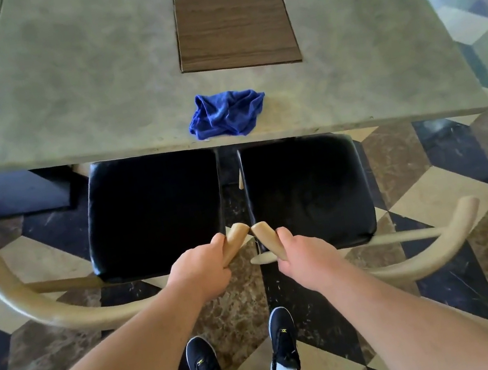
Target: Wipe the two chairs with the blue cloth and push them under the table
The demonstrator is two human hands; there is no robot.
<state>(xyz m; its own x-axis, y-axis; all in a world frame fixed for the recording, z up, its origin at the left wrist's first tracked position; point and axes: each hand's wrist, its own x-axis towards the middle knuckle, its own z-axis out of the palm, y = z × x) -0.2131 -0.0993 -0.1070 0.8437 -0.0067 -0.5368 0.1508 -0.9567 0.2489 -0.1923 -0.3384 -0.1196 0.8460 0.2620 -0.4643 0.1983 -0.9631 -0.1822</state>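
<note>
Left hand (pixel 200 269) is gripping the arm end of the left chair (pixel 153 212), right hand (pixel 306 258) is gripping that of the right chair (pixel 308 193); both seats are meeting the table (pixel 92 97) edge, where the blue cloth (pixel 226 113) is lying crumpled.

Blue cloth (pixel 227 114); black chair seats (pixel 157 212); grey mottled table (pixel 89 81); chequered floor (pixel 427 170)

The setting was a dining area, in a home or a café; which one could not be determined. A large stone-look surface (pixel 74 84) stood with two black-cushioned, wooden-backed chairs drawn up to it: left chair (pixel 153 212), right chair (pixel 308 193). The floor (pixel 430 186) carried cube-pattern marble tiling.
</note>
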